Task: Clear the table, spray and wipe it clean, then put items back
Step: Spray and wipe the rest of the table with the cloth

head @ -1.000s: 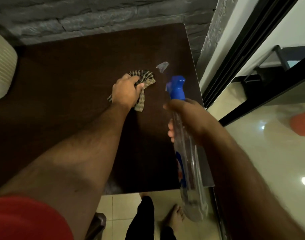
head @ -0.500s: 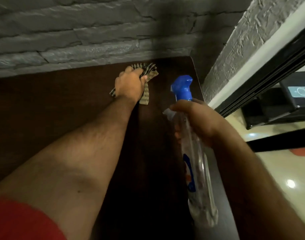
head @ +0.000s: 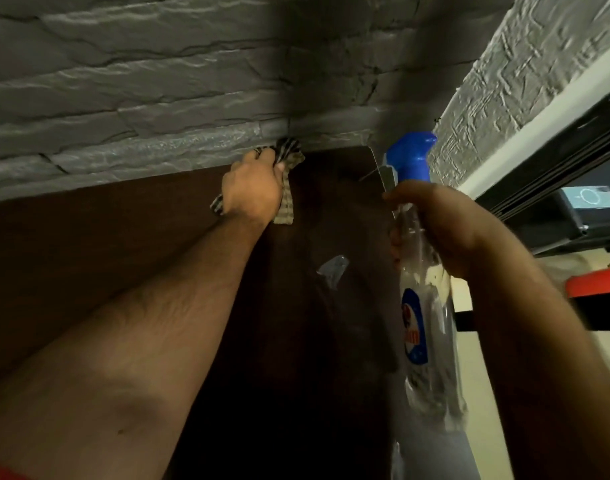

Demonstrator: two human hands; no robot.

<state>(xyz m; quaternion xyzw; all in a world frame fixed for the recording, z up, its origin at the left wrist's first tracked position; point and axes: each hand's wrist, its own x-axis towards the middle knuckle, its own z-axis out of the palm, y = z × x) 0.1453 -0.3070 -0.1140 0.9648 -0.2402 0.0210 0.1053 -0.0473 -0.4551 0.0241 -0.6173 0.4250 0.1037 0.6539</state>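
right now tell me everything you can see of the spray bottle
The spray bottle is clear plastic, long and slim, with a blue trigger head at the top and a blue, white and red label partway down. The right hand is wrapped around its neck just under the head, holding it in the air above the right edge of the dark table, nozzle end towards the grey stone wall. It leans slightly. Its liquid level cannot be made out. Only the hand touches it.

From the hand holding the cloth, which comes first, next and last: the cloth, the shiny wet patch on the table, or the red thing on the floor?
1. The cloth, gripped in the left hand, by the stone wall.
2. The shiny wet patch, on the table, nearer the person.
3. The red thing, off the table on the far right.
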